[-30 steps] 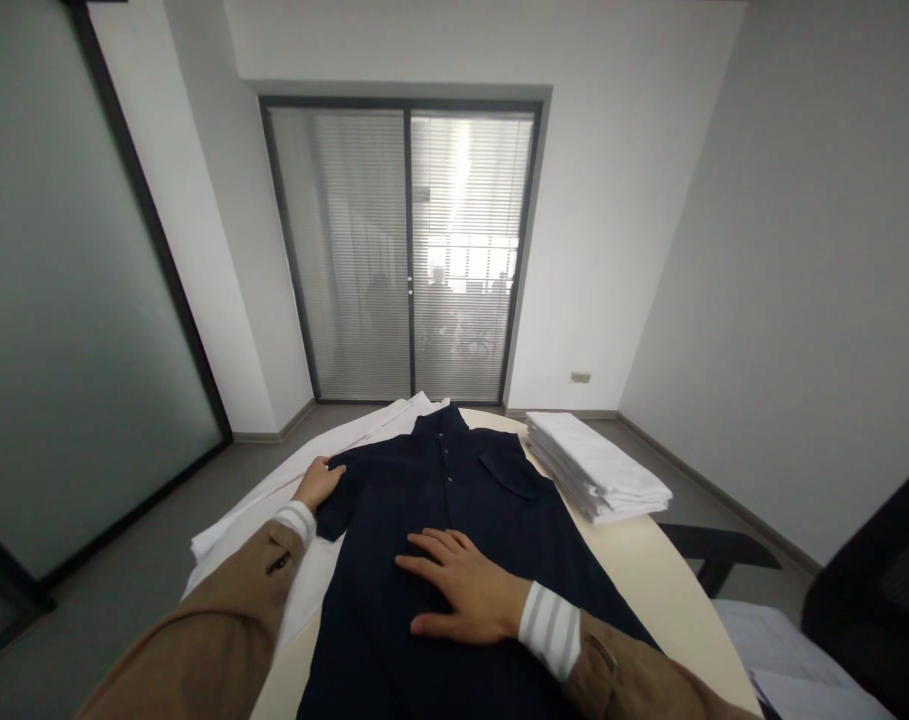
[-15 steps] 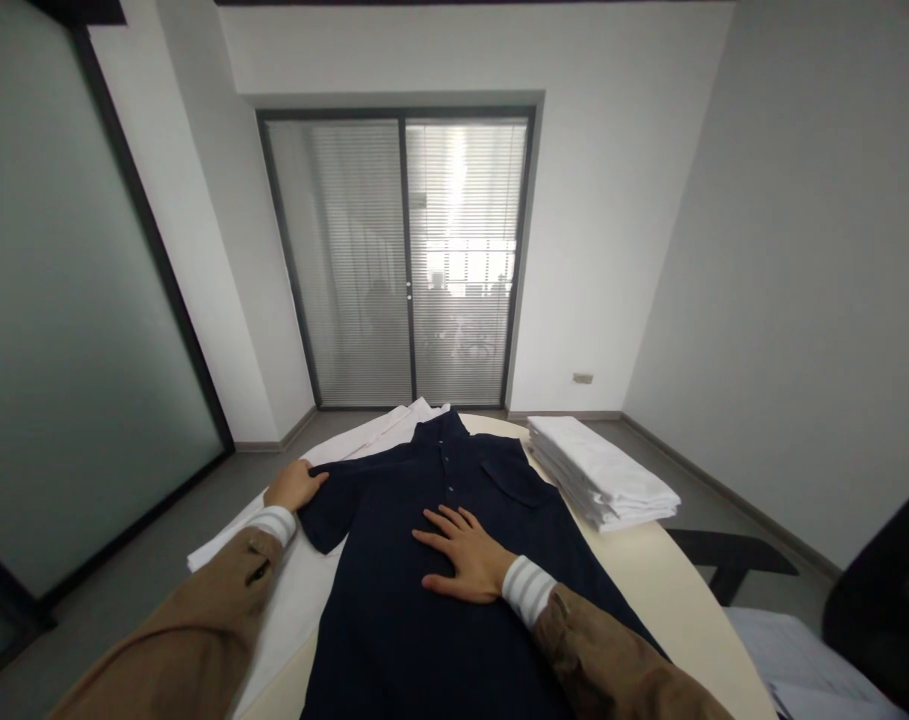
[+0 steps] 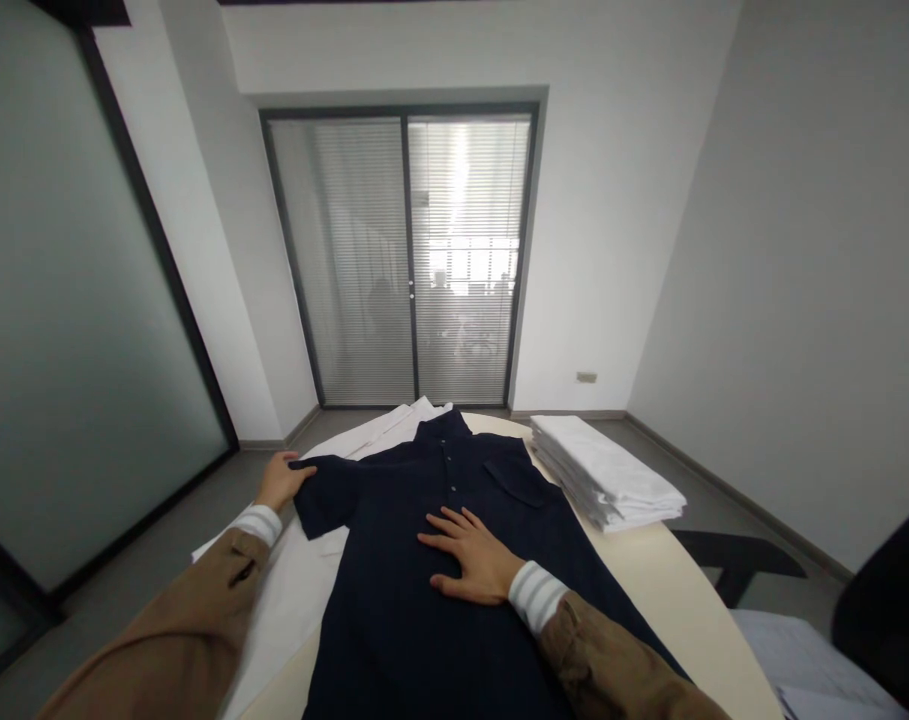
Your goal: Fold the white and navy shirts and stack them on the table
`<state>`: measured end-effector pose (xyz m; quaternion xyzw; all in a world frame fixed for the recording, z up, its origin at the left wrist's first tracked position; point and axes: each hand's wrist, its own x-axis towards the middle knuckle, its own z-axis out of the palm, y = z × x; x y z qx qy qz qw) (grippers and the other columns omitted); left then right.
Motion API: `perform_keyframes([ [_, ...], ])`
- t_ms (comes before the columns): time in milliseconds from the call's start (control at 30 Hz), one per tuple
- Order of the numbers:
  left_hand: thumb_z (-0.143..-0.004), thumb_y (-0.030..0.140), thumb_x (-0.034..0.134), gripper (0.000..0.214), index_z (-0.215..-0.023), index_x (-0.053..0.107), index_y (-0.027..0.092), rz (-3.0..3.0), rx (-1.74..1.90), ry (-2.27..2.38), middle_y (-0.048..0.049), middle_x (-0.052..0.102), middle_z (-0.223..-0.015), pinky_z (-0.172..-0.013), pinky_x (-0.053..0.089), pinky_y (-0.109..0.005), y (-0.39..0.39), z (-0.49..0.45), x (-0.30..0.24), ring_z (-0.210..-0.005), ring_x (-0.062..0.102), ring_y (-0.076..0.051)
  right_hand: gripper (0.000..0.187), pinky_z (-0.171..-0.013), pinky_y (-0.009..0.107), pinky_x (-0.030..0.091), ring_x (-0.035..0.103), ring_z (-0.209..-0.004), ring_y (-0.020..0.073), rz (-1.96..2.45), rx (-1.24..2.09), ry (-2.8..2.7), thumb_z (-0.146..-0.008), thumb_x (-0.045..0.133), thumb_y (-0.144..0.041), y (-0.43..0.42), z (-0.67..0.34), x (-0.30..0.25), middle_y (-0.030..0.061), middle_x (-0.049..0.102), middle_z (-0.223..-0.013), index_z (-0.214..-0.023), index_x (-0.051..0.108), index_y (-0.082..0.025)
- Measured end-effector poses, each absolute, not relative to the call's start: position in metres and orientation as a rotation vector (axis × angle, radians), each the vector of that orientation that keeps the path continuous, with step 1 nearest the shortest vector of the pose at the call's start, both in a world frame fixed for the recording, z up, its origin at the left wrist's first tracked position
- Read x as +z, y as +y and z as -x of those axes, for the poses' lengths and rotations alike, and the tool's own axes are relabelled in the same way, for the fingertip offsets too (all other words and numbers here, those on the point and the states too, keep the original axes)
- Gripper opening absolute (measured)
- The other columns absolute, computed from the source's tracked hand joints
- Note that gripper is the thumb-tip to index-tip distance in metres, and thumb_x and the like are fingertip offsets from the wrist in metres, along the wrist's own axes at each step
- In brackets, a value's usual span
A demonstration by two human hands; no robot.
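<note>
The dark navy shirt (image 3: pixel 439 560) lies face up along the cream oval table (image 3: pixel 686 610), collar toward the far blinds. Since a second ago the left hand (image 3: pixel 278 480) has drawn the shirt's left sleeve (image 3: pixel 323 495) outward and farther from the body, so the sleeve now lies more spread out from the shirt's side than before; its fingers close on the sleeve's end, gripping the cloth. The right hand (image 3: pixel 473 560) has shifted only slightly and rests flat on the shirt's front just below the button placket, fingers spread wide, pinning the fabric. Left of the shirt, white cloth (image 3: pixel 289 590) covers the table up to its edge, with bare floor beyond. Right of the shirt a stack of folded white garments (image 3: pixel 608 480) sits near the pocket side, with bare tabletop nearer the person.
</note>
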<state>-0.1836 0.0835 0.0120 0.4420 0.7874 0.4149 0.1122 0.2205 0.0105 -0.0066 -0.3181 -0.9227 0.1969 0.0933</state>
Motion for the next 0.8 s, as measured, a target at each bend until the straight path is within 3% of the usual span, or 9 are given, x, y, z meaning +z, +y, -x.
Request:
perform_keyframes([
  [100,-0.07,0.035,0.072,0.046,-0.109,0.064,0.012,-1.274,1.243,2.3,-0.0138,0.072,-0.102,-0.075,0.054,-0.033,0.089,0.171,0.019,-0.092,0.069,-0.028,0.07,-0.118,0.057,0.009,0.018,-0.148,0.0316,0.942,0.589,-2.74,-0.083,0.057,-0.059,0.01,-0.221,-0.005,0.005,0.029,-0.159,-0.146,0.041,-0.035],
  [233,-0.07,0.021,0.071,0.033,-0.102,0.07,0.019,-1.41,1.123,2.211,-0.0075,0.075,-0.098,-0.078,0.052,-0.028,0.097,0.152,0.024,-0.091,0.07,-0.024,0.07,-0.118,0.056,0.008,0.018,-0.148,0.0308,0.947,0.587,-2.74,-0.083,0.058,-0.059,0.011,-0.221,-0.006,0.0052,0.029,-0.159,-0.146,0.042,-0.034],
  [300,-0.068,0.015,0.069,0.026,-0.093,0.072,0.02,-1.461,1.045,2.237,-0.0092,0.075,-0.099,-0.085,0.05,-0.033,0.096,0.149,0.024,-0.099,0.068,-0.028,0.07,-0.118,0.056,0.008,0.018,-0.148,0.0303,0.944,0.592,-2.741,-0.083,0.058,-0.059,0.011,-0.221,-0.006,0.0049,0.03,-0.159,-0.146,0.042,-0.035],
  [433,-0.072,0.017,0.066,0.014,-0.085,0.069,0.014,-1.432,0.936,2.38,-0.0232,0.071,-0.106,-0.093,0.043,-0.051,0.08,0.156,0.017,-0.111,0.061,-0.043,0.069,-0.118,0.055,0.008,0.018,-0.148,0.0301,0.939,0.582,-2.738,-0.083,0.057,-0.059,0.01,-0.221,-0.005,0.0042,0.03,-0.159,-0.146,0.042,-0.035],
  [533,-0.076,0.024,0.066,0.019,-0.086,0.067,0.009,-1.389,0.902,2.405,-0.0293,0.069,-0.105,-0.092,0.044,-0.052,0.072,0.16,0.017,-0.111,0.061,-0.046,0.069,-0.118,0.055,0.008,0.018,-0.148,0.0303,0.939,0.583,-2.742,-0.083,0.057,-0.059,0.01,-0.22,-0.005,0.004,0.029,-0.159,-0.146,0.042,-0.035],
  [667,-0.083,0.039,0.061,0.043,-0.109,0.062,0.004,-1.407,0.994,2.315,-0.0256,0.068,-0.111,-0.09,0.047,-0.041,0.078,0.145,0.035,-0.111,0.062,-0.038,0.069,-0.118,0.056,0.007,0.018,-0.148,0.0308,0.936,0.582,-2.743,-0.083,0.058,-0.059,0.011,-0.219,-0.006,0.0041,0.029,-0.159,-0.146,0.042,-0.035],
  [800,-0.086,0.041,0.06,0.066,-0.14,0.039,0.009,-1.53,1.113,2.097,-0.015,0.069,-0.113,-0.082,0.052,-0.031,0.09,0.105,0.053,-0.098,0.068,-0.024,0.07,-0.118,0.057,0.008,0.019,-0.148,0.0312,0.933,0.569,-2.741,-0.082,0.058,-0.06,0.012,-0.219,-0.009,0.0044,0.029,-0.159,-0.146,0.042,-0.035],
])
